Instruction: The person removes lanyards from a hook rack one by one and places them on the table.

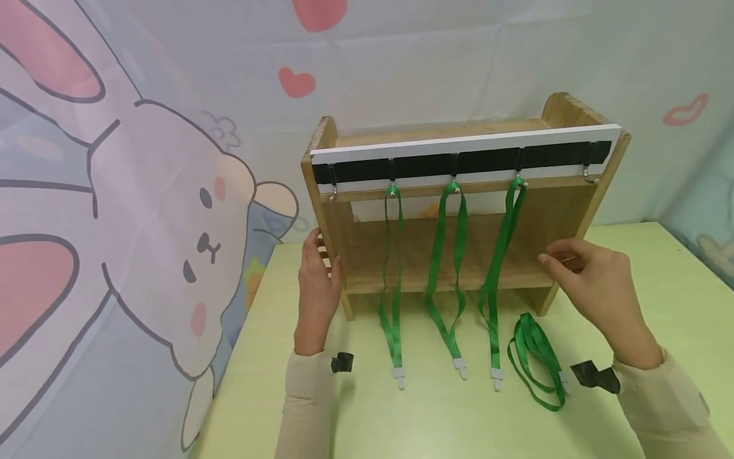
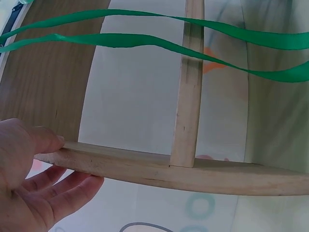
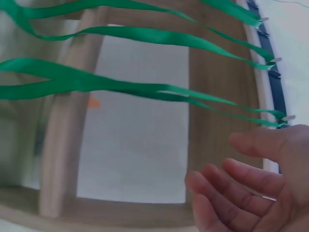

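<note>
My left hand (image 1: 318, 293) grips the left side panel of a small wooden shelf (image 1: 415, 255). In the left wrist view, its thumb lies on the panel's edge (image 2: 130, 162) and the other fingers are on the outer side. My right hand (image 1: 599, 287) is by the shelf's right side, its fingers loosely bent and holding nothing; the right wrist view shows the palm without anything in it. Three green lanyards, left (image 1: 397, 299), middle (image 1: 437, 255) and right (image 1: 503, 242), hang from hooks along the shelf's top front, their white clips pointing down.
A folded green lanyard (image 1: 539, 347) lies on the pale table (image 1: 436, 427) in front of the shelf's right end. The outermost left hook (image 1: 334, 191) and right hook (image 1: 587, 173) hold nothing. Behind stands a printed cloth backdrop (image 1: 413, 70) with a cartoon rabbit.
</note>
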Demonstrator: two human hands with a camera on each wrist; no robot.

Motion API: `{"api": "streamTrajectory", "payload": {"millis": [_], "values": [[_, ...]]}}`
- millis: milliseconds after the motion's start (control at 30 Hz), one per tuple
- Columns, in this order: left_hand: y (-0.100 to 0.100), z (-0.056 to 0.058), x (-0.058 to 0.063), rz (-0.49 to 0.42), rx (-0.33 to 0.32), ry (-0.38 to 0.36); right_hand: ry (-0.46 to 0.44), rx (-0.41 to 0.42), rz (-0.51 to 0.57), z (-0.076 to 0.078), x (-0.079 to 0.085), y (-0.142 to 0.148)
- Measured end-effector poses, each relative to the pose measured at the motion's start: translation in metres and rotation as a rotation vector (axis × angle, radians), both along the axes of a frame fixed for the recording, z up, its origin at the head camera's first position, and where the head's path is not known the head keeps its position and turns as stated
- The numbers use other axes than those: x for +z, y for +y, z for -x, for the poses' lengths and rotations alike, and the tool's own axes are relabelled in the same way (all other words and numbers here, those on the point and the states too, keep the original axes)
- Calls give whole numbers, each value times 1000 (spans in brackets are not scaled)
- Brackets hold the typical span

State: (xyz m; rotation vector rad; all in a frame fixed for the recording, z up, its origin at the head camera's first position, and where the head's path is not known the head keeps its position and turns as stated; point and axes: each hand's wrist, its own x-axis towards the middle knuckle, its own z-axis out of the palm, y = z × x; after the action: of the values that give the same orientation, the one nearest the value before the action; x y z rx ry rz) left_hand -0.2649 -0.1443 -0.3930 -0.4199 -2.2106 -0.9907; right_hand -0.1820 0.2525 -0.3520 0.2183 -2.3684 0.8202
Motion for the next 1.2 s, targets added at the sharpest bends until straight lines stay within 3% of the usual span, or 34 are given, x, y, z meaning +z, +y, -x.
{"api": "streamTrajectory", "payload": {"millis": [233, 567, 767, 1200], "values": [[0, 0, 0, 7, -7, 0, 105, 16, 114, 8, 17, -14], [-1, -1, 2, 8, -13, 0, 159, 60, 190, 22, 35, -36], [-1, -1, 1, 9, -11, 7, 147, 55, 165, 29, 40, -47], [0, -1, 0, 5, -7, 4, 229, 28, 130, 38, 44, -56]]}}
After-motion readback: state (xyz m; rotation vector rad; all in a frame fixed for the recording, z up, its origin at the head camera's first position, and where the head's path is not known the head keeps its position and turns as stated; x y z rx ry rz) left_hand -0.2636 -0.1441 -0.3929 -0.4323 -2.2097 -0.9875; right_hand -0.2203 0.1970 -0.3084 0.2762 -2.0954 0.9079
